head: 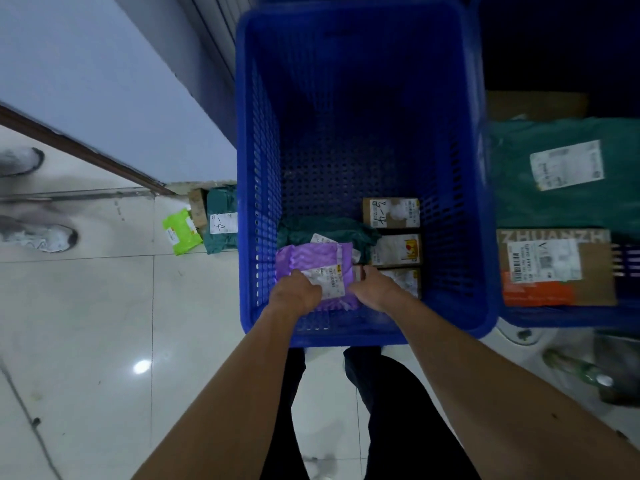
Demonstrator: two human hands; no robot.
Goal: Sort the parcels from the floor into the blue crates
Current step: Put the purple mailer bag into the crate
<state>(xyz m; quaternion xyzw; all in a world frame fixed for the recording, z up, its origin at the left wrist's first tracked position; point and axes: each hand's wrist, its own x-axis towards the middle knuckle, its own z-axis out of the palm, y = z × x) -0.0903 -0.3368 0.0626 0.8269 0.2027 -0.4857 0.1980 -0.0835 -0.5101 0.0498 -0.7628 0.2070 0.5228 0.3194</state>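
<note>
Your left hand (294, 289) and right hand (372, 289) both grip the purple parcel (308, 259) inside the blue crate (263, 168); glossy white tile floor (86, 323), grey wall (104, 81) at left.

My two forearms are bare to the elbow, no sleeves, watch or gloves on the left grip (294, 291) or right grip (375, 287). Below, I wear dark, near-black trousers (388, 410).
</note>
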